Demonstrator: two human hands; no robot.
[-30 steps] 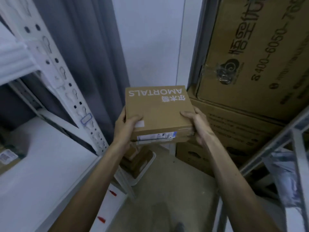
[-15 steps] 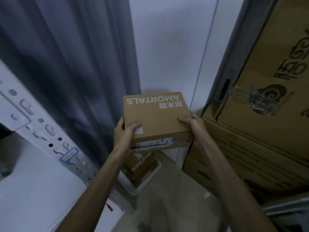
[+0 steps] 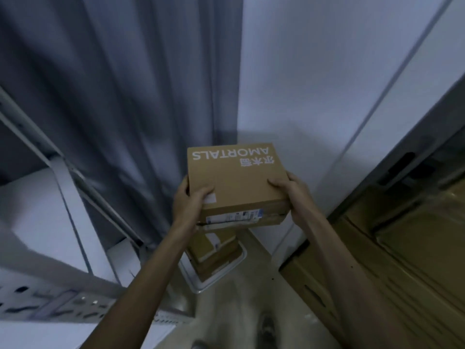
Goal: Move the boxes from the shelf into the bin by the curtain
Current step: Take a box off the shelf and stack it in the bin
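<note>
Curtain (image 3: pixel 125 96) hangs at left. Bin (image 3: pixel 221 279) sits on floor in corner at curtain's foot, stacked boxes (image 3: pixel 216 250) already inside. Box (image 3: pixel 234 182) is in air above bin, roughly level.

Your left hand (image 3: pixel 188 205) grips near-left corner, right hand (image 3: pixel 294 192) grips right edge, thumbs on top.

Lower straight down, square it to stack, release once seated.

Hidden: bin's far part behind box, fingers beneath it. Shelf (image 3: pixel 37 222) cut off at left.

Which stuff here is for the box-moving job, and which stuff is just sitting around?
For the job:
AMORTALS box, held by the left hand and right hand
white bin, with brown boxes in it
curtain beside the bin
shelf

Just sitting around:
big cartons on the right
wall
</note>
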